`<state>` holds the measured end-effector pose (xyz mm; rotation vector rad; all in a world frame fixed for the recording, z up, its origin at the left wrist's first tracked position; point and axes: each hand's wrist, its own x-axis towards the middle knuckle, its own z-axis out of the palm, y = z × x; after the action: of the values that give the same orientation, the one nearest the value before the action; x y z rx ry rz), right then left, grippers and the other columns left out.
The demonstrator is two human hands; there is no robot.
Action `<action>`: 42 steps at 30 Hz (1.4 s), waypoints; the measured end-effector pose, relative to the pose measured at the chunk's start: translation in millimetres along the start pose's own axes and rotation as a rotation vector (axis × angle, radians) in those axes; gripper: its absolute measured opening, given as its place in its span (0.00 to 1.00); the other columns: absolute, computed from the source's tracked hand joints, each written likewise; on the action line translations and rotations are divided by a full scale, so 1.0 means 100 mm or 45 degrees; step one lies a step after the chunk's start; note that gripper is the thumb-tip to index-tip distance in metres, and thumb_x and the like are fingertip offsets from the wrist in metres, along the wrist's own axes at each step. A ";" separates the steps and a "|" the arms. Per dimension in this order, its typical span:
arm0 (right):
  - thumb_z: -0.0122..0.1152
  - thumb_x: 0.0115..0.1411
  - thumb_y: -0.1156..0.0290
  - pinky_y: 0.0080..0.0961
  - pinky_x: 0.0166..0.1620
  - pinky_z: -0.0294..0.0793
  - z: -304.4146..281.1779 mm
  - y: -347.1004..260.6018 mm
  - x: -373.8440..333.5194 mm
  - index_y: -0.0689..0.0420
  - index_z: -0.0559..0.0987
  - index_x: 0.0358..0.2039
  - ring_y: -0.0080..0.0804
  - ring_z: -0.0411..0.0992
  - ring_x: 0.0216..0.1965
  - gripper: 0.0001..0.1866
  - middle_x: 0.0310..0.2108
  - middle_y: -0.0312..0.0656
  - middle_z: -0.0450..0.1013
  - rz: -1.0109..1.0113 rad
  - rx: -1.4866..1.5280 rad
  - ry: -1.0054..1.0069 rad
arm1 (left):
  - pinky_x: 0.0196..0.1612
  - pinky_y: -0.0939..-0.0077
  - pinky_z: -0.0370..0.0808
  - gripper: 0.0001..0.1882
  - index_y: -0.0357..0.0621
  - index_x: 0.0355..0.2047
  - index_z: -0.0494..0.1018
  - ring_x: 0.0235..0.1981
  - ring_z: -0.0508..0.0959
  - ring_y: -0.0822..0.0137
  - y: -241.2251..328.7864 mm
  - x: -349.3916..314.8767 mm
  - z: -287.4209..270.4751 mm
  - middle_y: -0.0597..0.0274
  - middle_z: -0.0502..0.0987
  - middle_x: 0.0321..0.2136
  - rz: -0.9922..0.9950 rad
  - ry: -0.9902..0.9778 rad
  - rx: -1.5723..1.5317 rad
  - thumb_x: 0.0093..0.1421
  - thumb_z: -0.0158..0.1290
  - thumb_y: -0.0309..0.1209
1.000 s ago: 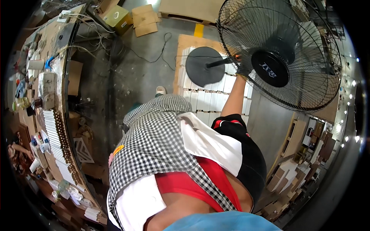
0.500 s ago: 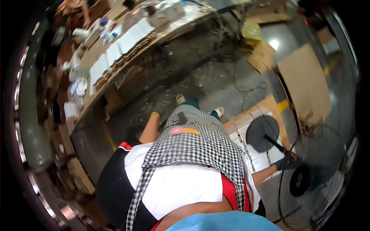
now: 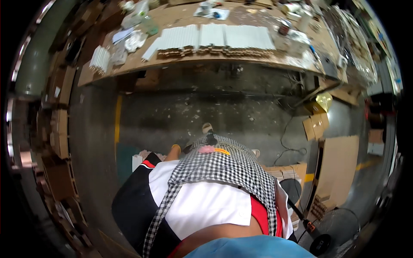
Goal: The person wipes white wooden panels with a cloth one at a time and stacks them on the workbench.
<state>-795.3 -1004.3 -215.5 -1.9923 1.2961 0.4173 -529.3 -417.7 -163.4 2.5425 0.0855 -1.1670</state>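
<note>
My left forearm hangs down beside my black-and-white checked apron [image 3: 219,176]. Its wrist has a yellow band, and beyond that my left hand [image 3: 182,147] looks dark, perhaps gloved. Its fingers blend into the floor and apron, so what they do is unclear. My right hand is out of sight. To my right stands a pedestal fan with a round dark base [image 3: 291,191], a black pole [image 3: 296,210] and a wire cage [image 3: 344,225]. Ahead, several rows of white strips [image 3: 247,36] with brown ends lie along the workbench [image 3: 129,64].
A small bundle of white strips [image 3: 100,59] lies at the bench's left end. Cardboard boxes [image 3: 316,126], a large cardboard sheet [image 3: 340,165] and a loose cable [image 3: 282,139] occupy the floor at right. Stacked cartons [image 3: 60,133] line the left. White pieces [image 3: 142,159] are beside my left arm.
My view has turned, so the workbench now runs straight across ahead. My right hand, earlier beside the fan pole, has left the view. The fan appears lower in the picture.
</note>
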 end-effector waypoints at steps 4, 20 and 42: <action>0.62 0.57 0.52 0.37 0.58 0.72 0.62 -1.05 0.45 0.66 0.79 0.53 0.50 0.76 0.54 0.32 0.52 0.58 0.77 -0.130 -0.164 -0.288 | 0.68 0.61 0.61 0.29 0.54 0.66 0.66 0.68 0.63 0.57 -0.45 -0.06 -0.69 0.55 0.63 0.68 -0.094 -0.196 0.162 0.71 0.38 0.51; 0.62 0.65 0.65 0.30 0.59 0.71 1.82 -7.00 -1.52 0.58 0.80 0.53 0.40 0.75 0.55 0.18 0.54 0.48 0.77 -1.359 -0.200 -0.935 | 0.62 0.63 0.72 0.19 0.45 0.52 0.78 0.57 0.76 0.52 -1.68 1.27 -1.40 0.50 0.78 0.54 0.234 0.973 -0.474 0.60 0.53 0.31; 0.62 0.56 0.53 0.44 0.55 0.73 4.95 -11.52 -1.85 0.60 0.74 0.58 0.56 0.74 0.52 0.33 0.51 0.57 0.77 -1.586 -0.223 -0.324 | 0.60 0.49 0.68 0.24 0.39 0.55 0.70 0.59 0.69 0.41 -1.58 1.12 -5.55 0.40 0.67 0.60 0.393 1.615 -0.301 0.63 0.58 0.38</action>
<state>200.9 -251.0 -0.9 -2.3523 -0.2596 0.1410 -83.4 -95.2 44.6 2.5088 0.1103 0.6209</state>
